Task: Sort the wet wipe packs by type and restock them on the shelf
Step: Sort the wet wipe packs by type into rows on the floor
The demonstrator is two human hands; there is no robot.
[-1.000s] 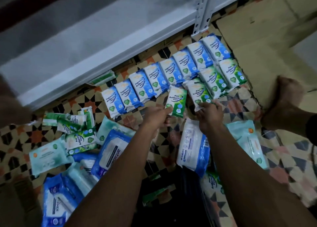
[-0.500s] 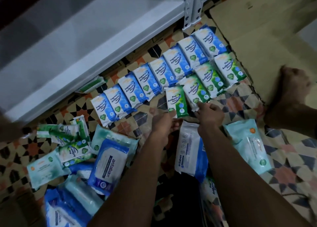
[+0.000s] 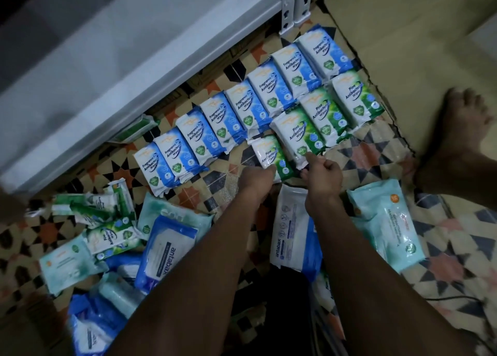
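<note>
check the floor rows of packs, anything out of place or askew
One green pack lies apart from the green row, partly under the shelf edge. More green Pine packs lie jumbled at the left, mixed with larger packs. The blue row looks even.
</note>
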